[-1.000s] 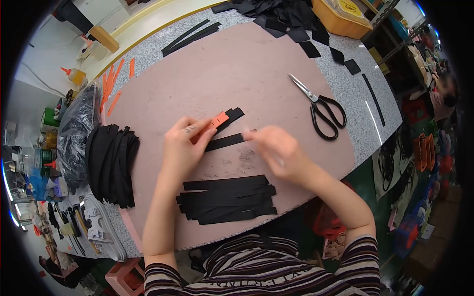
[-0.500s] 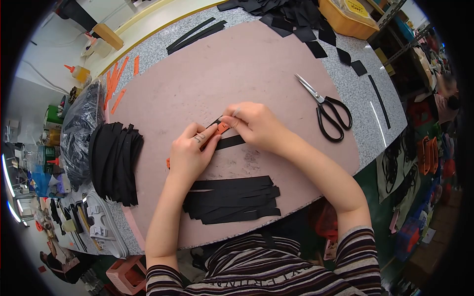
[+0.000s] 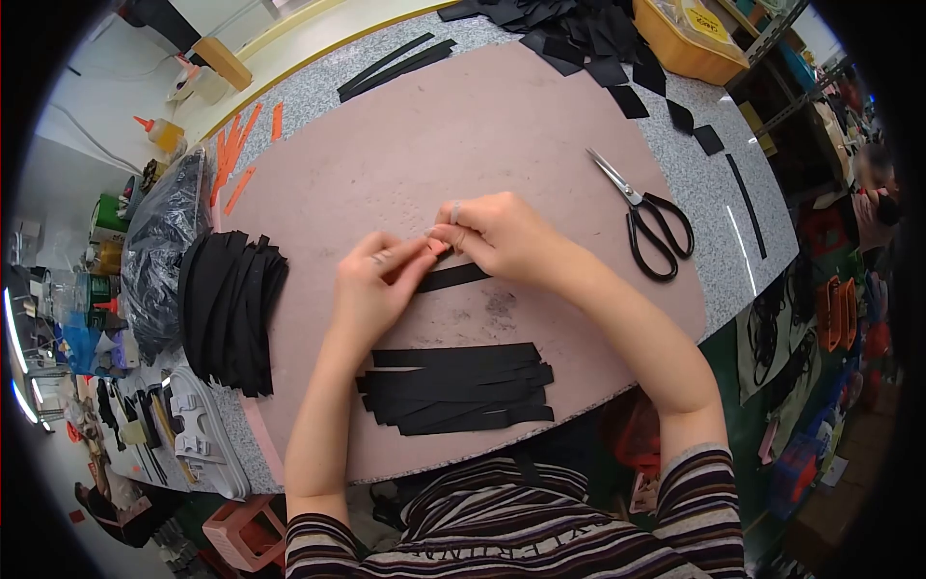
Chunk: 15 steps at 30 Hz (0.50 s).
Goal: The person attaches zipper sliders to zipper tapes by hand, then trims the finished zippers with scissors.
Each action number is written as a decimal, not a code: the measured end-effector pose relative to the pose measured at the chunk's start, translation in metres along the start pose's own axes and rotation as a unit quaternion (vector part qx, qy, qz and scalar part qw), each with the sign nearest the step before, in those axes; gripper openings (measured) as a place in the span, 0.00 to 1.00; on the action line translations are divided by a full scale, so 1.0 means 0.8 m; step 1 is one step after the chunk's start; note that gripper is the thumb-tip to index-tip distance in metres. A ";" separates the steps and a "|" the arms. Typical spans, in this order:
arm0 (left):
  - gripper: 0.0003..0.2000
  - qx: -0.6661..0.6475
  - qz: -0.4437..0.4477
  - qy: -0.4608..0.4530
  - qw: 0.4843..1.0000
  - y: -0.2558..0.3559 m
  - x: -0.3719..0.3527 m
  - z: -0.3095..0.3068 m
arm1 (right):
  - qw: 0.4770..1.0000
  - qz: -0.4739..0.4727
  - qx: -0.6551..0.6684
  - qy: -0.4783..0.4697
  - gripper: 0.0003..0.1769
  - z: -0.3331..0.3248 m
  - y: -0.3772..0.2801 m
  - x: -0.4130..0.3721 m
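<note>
My left hand [image 3: 374,282] is closed in a pinch at the middle of the mat. Between its fingertips and those of my right hand [image 3: 497,236] shows a small bit of an orange strip [image 3: 438,246], with a dark edge beside it. The right fingers are pinched on the same piece, and most of it is hidden by both hands. Just below the hands a black strip [image 3: 455,278] lies on the mat. Nearer my body is a layered row of black strips [image 3: 458,386].
Black-handled scissors [image 3: 637,214] lie at the right of the pink mat [image 3: 405,154]. A thick bundle of black strips [image 3: 231,314] is at the left, beside a plastic bag [image 3: 164,261]. Loose orange strips [image 3: 231,145], black patches [image 3: 569,29] and a yellow bin [image 3: 690,43] are farther back.
The fingertips of my two hands have come closer together, and less of the orange strip shows. The whole view has shifted slightly.
</note>
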<state>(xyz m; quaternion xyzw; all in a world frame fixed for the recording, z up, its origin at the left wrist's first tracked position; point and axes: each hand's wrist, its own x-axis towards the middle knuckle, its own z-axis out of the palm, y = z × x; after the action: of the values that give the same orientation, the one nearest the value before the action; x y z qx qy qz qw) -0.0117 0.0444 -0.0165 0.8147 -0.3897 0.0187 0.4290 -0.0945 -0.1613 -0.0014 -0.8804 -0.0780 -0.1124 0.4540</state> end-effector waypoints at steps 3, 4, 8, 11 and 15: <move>0.11 -0.020 -0.046 0.073 0.996 -0.007 0.012 -0.029 | 0.976 -0.151 -0.147 0.060 0.03 0.015 0.017 -0.008; 0.11 -0.011 -0.057 0.097 0.994 -0.009 0.015 -0.037 | 0.957 -0.202 -0.203 0.048 0.04 0.022 0.019 -0.007; 0.13 0.026 -0.007 0.105 0.994 -0.007 0.019 -0.048 | 0.960 -0.220 -0.170 0.038 0.05 0.030 0.032 0.002; 0.13 0.033 0.003 0.118 0.993 0.001 0.016 -0.052 | 0.957 -0.212 -0.196 0.021 0.07 0.013 -0.001 -0.019; 0.13 0.009 0.014 0.099 0.995 -0.003 0.014 -0.055 | 0.906 -0.302 -0.297 -0.013 0.14 0.019 -0.037 -0.117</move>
<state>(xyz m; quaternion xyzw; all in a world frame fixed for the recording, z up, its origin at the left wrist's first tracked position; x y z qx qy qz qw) 0.0111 0.0699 0.0134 0.8071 -0.3565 0.1090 0.4579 -0.1901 -0.1353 -0.0118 -0.9103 -0.3085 -0.2508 0.1151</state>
